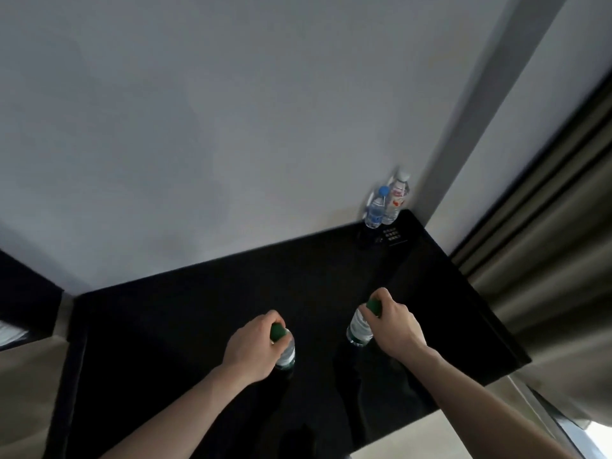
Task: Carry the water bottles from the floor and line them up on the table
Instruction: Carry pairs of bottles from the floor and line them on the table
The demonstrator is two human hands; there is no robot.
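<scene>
Left hand, right hand each grip green-capped bottle over glossy black table (grey wall behind).

Table glossy black; bottles clear plastic.

Glossy black table, four upright water bottles (two in far corner).

Plain grey-white wall fills most of the view, dim even light. Glossy black worktop butts against it, reflective surface. Olive-brown pleated curtain hangs at right. Beige floor at lower left, dark furniture edge at far left.
</scene>
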